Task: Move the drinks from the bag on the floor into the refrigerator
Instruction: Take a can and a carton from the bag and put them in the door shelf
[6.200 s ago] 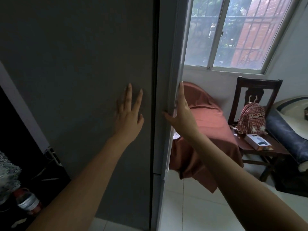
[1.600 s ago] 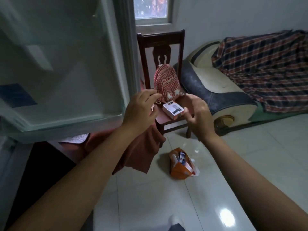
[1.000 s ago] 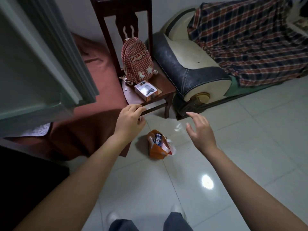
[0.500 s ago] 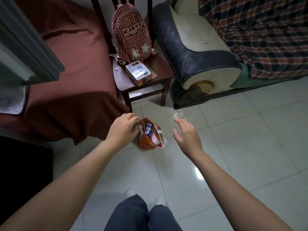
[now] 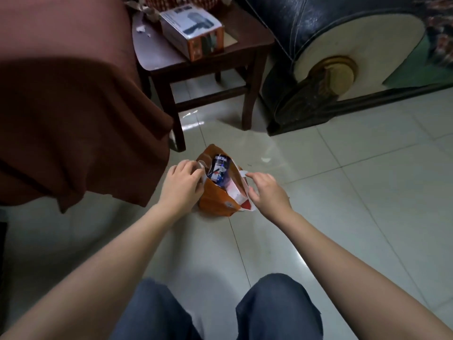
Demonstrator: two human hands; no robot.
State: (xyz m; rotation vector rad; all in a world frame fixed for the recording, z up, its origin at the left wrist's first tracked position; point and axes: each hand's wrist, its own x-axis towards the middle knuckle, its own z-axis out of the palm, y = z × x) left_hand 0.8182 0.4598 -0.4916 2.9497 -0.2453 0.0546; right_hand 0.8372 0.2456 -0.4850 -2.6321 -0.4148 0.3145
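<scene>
An orange bag with white handles stands on the tiled floor, mouth up. A blue drink can shows inside the opening; anything beneath it is hidden. My left hand curls its fingers over the bag's left rim and handle. My right hand pinches the white right rim between thumb and fingers. Both hands hold the mouth apart. The refrigerator is out of view.
A dark wooden chair carrying a cardboard box stands just behind the bag. A brown cloth hangs down at the left. A sofa arm sits at the right. My knees are bent below.
I turned from the refrigerator door and crouched down to the bag. Both hands dropped from mid-air onto the bag's rims, and the view came much closer to the floor.
</scene>
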